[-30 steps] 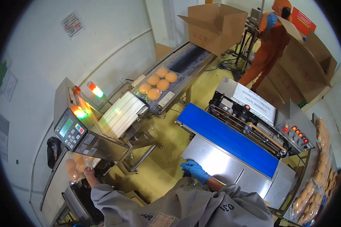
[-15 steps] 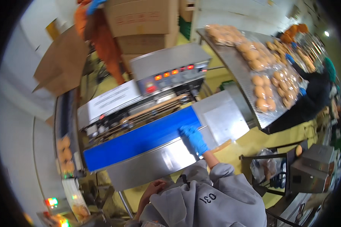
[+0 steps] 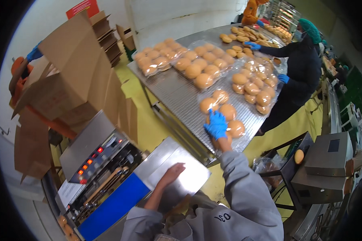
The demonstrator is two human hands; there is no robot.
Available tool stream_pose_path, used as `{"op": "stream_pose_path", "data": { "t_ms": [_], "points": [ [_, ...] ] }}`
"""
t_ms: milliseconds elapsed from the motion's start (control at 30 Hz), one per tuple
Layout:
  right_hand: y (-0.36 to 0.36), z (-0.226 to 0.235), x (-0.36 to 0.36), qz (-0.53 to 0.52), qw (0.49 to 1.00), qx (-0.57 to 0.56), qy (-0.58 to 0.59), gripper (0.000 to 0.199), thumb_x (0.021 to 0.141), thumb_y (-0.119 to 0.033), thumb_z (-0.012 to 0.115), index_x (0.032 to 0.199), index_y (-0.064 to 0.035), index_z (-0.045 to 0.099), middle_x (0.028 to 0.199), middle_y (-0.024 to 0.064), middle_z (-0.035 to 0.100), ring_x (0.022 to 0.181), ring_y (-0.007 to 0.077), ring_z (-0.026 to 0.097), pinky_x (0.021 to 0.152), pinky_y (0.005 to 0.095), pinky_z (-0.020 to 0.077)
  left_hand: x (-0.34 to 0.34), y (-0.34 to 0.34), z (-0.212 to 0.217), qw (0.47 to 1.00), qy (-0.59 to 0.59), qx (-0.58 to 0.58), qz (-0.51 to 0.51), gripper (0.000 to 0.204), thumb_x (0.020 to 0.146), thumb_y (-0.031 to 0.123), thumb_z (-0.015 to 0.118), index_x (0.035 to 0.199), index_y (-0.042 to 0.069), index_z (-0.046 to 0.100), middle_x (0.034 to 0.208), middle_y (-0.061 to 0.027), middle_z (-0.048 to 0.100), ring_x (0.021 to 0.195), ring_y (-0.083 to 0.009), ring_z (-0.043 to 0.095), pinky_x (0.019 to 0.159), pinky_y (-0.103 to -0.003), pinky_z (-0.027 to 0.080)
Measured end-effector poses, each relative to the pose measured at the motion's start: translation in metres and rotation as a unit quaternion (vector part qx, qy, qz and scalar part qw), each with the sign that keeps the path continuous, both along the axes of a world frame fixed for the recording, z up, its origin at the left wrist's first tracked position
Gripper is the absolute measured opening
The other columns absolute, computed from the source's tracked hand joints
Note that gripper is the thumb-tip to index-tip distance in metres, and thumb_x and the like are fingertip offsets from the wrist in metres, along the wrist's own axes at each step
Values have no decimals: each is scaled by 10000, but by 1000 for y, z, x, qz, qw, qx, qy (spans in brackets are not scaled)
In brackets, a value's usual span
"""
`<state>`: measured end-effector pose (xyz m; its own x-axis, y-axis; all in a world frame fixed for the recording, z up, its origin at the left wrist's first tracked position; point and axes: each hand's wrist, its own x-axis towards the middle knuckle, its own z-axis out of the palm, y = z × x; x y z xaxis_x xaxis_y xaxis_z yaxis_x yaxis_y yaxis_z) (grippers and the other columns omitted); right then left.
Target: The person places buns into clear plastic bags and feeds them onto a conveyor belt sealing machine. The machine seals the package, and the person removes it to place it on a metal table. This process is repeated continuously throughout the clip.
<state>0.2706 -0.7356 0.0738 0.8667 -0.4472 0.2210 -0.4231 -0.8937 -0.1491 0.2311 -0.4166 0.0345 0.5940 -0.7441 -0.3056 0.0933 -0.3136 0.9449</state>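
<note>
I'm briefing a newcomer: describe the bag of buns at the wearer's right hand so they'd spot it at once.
Find the large metal table. At its near corner lies a clear bag of round buns. Unlike the neighbouring bags, it is partly covered by a blue-gloved right hand with a grey sleeve.

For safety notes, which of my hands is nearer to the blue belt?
Left. Your left hand is over the metal plate beside the blue belt; your right hand is farther, at bagged buns.
</note>
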Motion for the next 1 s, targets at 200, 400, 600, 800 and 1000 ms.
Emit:
{"op": "stream_pose_path", "data": {
  "t_ms": [200, 400, 600, 800, 1000],
  "points": [
    [28, 18, -83, 127, 989, 66, 23, 778, 727, -375, 631, 1368, -85, 300, 1273, 196, 383, 1183, 415, 371, 1027, 456, 298, 58, -150, -5, 915, 267, -87, 290, 794, 789, 503, 637, 1370, 110, 265, 1310, -75, 433, 1196, -208, 394, 962, -502, 325],
    [35, 22, -137, 231, 963, 136, -2, 604, 723, -417, 666, 1198, -69, 530, 1140, 183, 530, 1061, 346, 500, 922, 419, 406, 68, -182, -63, 801, 329, -278, 415, 329, 889, 284, 563, 1064, 7, 525, 1098, -115, 598, 991, -229, 588, 880, -379, 478],
    [-8, 23, -45, -6, 917, 343, -204, 564, 802, -400, 613, 1179, 8, 516, 1128, 142, 572, 1035, 271, 547, 916, 359, 417, 22, -169, 18, 821, 160, -283, 469, 261, 938, 143, 466, 1079, -65, 537, 1094, -160, 609, 1046, -212, 570, 944, -304, 426],
    [15, 41, 40, 166, 485, 858, -9, 489, 820, -269, 626, 1215, -20, 483, 1199, 97, 530, 1096, 206, 503, 958, 329, 405, -3, -107, 108, 815, 8, -333, 475, 312, 960, 206, 434, 1033, -65, 571, 1027, -132, 633, 949, -154, 595, 873, -278, 451],
    [63, 162, -6, 296, 497, 804, -135, 190, 768, -52, 656, 936, -16, 575, 979, 94, 603, 975, 218, 561, 877, 368, 455, -51, -26, 198, 831, -160, -224, 484, 278, 938, 210, 485, 943, -29, 625, 982, -101, 649, 830, -137, 593, 747, -266, 468]
  ]
}}
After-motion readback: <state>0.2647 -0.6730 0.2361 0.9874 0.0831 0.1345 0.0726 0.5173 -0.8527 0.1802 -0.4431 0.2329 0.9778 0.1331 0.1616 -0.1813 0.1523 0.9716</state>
